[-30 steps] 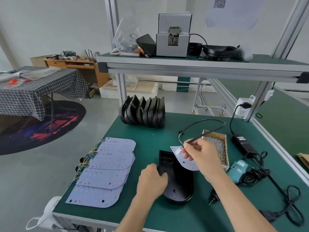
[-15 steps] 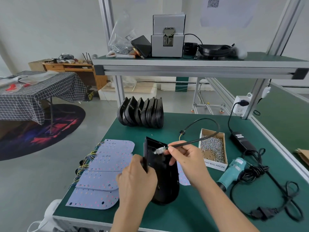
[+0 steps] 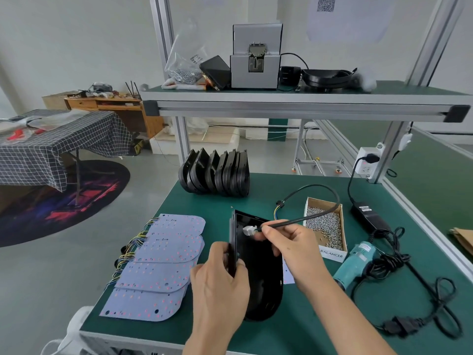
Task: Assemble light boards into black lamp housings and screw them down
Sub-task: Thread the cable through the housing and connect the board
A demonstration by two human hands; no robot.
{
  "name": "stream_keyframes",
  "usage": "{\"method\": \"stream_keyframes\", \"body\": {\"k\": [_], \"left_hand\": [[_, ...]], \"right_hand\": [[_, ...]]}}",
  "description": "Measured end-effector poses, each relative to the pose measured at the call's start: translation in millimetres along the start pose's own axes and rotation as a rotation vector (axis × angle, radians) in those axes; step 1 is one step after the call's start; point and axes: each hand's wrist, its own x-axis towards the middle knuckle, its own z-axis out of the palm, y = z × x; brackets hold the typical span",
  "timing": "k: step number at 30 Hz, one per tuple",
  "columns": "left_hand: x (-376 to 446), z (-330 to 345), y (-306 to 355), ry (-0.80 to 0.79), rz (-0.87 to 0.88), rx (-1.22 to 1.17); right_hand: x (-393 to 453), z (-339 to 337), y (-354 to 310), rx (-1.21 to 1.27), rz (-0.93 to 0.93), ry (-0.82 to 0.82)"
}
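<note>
I'm seeing the left hand (image 3: 220, 285) gripping the black lamp housing (image 3: 258, 272) by its left edge, tilting it up on the green desk (image 3: 212, 206), grip pinching the rim. The right hand (image 3: 294, 248) is pinching a black cable (image 3: 314, 203) just behind its white connector (image 3: 248, 230), holding the connector at the housing's upper end. A light board is peeking out from behind the housing, mostly hidden. The light board stack (image 3: 163, 265) is lying to the left, spare housings (image 3: 217, 172) standing at the back, screw box (image 3: 326, 226) and teal driver (image 3: 355, 265) to the right.
</note>
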Motion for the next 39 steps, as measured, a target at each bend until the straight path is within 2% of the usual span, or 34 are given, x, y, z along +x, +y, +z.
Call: {"method": "stream_keyframes", "body": {"k": [2, 6, 9, 11, 13, 15, 19, 21, 25, 27, 30, 32, 35, 39], "left_hand": [[-3.6, 3.1, -0.4, -0.002, 0.049, 0.019], [-9.9, 10.4, 1.8, -0.006, 0.104, 0.029], [-8.5, 13.3, 0.0, -0.006, 0.029, -0.045], [-6.5, 13.7, -0.6, 0.028, -0.013, -0.109], [-5.6, 13.4, -0.7, 0.046, -0.022, -0.176], [-4.7, 12.7, -0.6, 0.058, -0.026, -0.249], [-6.7, 13.1, -0.3, 0.02, 0.0, -0.34], [-12.1, 11.7, 1.3, -0.027, 0.027, -0.405], [-6.3, -2.0, -1.5, 0.05, 0.146, -0.441], [5.4, -7.5, -4.6, -0.005, 0.216, -0.421], [14.9, -9.0, -2.9, -0.184, 0.129, -0.501], [15.1, -7.1, -3.8, -0.213, 0.088, -0.555], [13.1, -3.1, -3.7, -0.263, 0.139, -0.472], [10.0, -0.5, -3.9, -0.328, 0.049, -0.517]], "right_hand": [[-0.1, 0.2, -1.3, -0.059, -0.011, 0.062], [-6.9, 11.6, 0.8, -0.573, -0.213, 0.175], [-17.4, 15.3, -5.7, -0.859, -0.3, 0.271], [-26.7, 13.6, -6.2, -0.919, -0.385, 0.334], [-39.9, 10.7, -2.4, -0.876, -0.455, 0.37], [-52.3, 3.6, 6.0, -0.718, -0.404, 0.353], [-68.1, 2.9, 7.7, -0.039, 0.12, 0.239], [-70.1, 1.3, 9.0, 0.173, 0.242, 0.125], [-76.9, -10.7, -1.0, 0.085, 0.277, 0.032], [-78.4, -16.7, -8.6, 0.09, 0.329, -0.026], [-77.7, -23.4, -14.5, 0.266, 0.424, 0.009], [-77.2, -25.3, -17.6, 0.343, 0.432, -0.003], [-77.3, -25.2, -23.2, 0.328, 0.423, -0.073], [-75.8, -28.7, -28.2, 0.25, 0.406, -0.171]]}}
